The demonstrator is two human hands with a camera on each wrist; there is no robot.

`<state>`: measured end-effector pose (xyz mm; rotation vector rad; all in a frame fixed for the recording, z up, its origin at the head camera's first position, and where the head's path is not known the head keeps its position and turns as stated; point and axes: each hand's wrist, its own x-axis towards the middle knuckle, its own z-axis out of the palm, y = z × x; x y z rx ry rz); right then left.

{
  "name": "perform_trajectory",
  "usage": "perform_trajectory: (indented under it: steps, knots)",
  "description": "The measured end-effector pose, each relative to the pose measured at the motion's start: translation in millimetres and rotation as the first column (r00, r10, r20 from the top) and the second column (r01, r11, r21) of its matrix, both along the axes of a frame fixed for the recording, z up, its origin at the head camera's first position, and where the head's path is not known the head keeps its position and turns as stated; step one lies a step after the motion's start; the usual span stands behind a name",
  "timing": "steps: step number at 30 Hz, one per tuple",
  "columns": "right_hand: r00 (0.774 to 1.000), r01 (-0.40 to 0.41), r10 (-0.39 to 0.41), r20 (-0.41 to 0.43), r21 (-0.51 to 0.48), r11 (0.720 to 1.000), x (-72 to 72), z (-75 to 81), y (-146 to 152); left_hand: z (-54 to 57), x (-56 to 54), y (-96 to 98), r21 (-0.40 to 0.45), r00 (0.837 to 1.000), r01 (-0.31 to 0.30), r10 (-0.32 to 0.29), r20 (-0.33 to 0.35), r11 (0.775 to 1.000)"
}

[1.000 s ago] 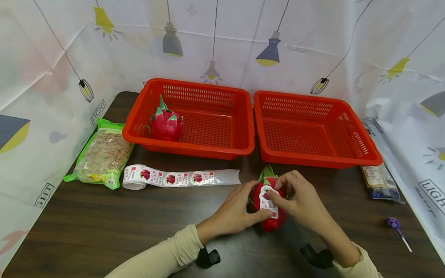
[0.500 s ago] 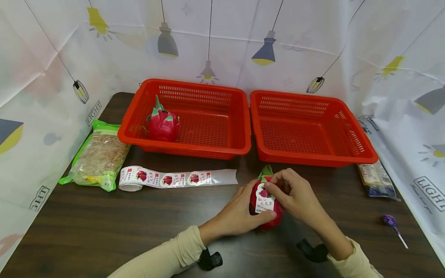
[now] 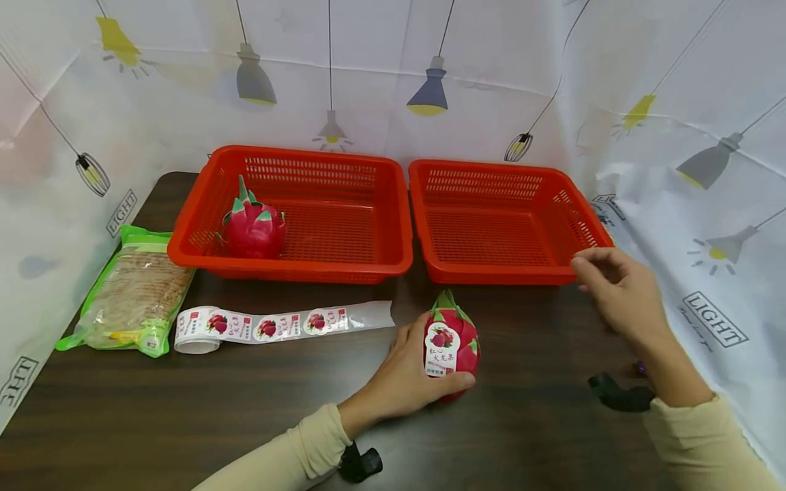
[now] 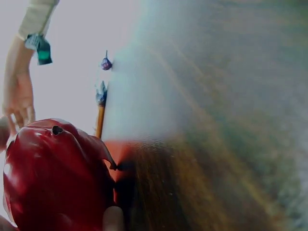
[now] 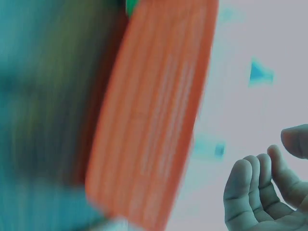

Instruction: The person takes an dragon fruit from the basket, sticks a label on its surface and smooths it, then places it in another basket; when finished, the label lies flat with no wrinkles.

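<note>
Dark wooden table (image 3: 264, 429) lies beneath my left hand (image 3: 399, 378), gripping the dragon fruit (image 3: 469, 344) near the middle; my right hand (image 3: 623, 293), loosely curled, thumb apart, hovers by the right basket (image 3: 491, 274). Chinese writing marks the fruit's label (image 3: 442, 351); "LIGHT" marks the right sheet (image 3: 761, 300). Bare tabletop separates fruit and basket edge.

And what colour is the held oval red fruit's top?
Its leafy top is green, clearest in the head view.

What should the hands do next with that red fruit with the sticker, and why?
Probably the left hand should lift the dragon fruit towards the right basket: it holds the fruit, the sticker is on, and that basket stands just behind.
</note>
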<state>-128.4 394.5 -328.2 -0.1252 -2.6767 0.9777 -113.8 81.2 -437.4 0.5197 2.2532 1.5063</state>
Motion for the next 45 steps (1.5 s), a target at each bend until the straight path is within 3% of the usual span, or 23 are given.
perform_trajectory:
  steps: [2,5,10,15,21,27,31,35,39,42,45]
  knots:
    - [0.994,0.079,-0.08,0.07,0.008,0.997,-9.4,7.0,26.2,0.8,-0.5,-1.6,-0.014,1.0,-0.018,0.018,0.01,1.0]
    - [0.971,0.143,-0.16,0.178,0.11,0.984,-22.6,12.4,58.4,1.8,-0.9,-4.6,-0.018,0.999,-0.026,0.027,0.022,1.0]
    - [0.918,0.103,-0.194,0.347,0.264,0.959,-44.2,8.3,90.4,3.6,-1.0,-10.2,0.01,0.999,-0.025,0.025,0.047,1.0]
    - [0.873,0.046,-0.148,0.464,0.223,0.974,-60.6,-3.6,101.4,5.3,-1.9,-14.0,0.038,0.999,-0.015,0.013,0.051,0.999]
    - [0.87,0.045,-0.106,0.481,0.136,0.99,-67.4,-8.3,102.3,7.8,-0.6,-13.3,0.041,0.999,0.008,-0.009,0.032,0.999]
    - [0.885,0.064,-0.129,0.448,0.159,0.985,-65.9,-6.4,103.0,9.5,3.7,-12.5,0.049,0.999,0.007,-0.009,0.036,0.999]
    - [0.888,0.08,-0.156,0.432,0.189,0.979,-64.3,-6.0,105.9,13.8,13.3,-17.5,0.076,0.999,0.0,-0.004,0.053,0.997]
    - [0.894,0.076,-0.174,0.412,0.244,0.967,-62.7,-3.3,108.8,31.5,28.9,-29.9,0.123,0.996,-0.003,-0.008,0.084,0.992]
    - [0.9,0.072,-0.186,0.393,0.288,0.955,-61.7,1.6,111.2,63.5,40.4,-42.7,0.199,0.994,-0.014,-0.009,0.112,0.98]
    - [0.897,0.079,-0.194,0.397,0.287,0.955,-60.5,4.9,112.3,90.0,38.6,-46.2,0.265,0.999,0.0,-0.015,0.052,0.964]
    - [0.893,0.091,-0.203,0.402,0.28,0.956,-60.5,6.2,111.9,113.2,25.4,-43.1,0.28,0.999,0.023,-0.009,-0.051,0.96]
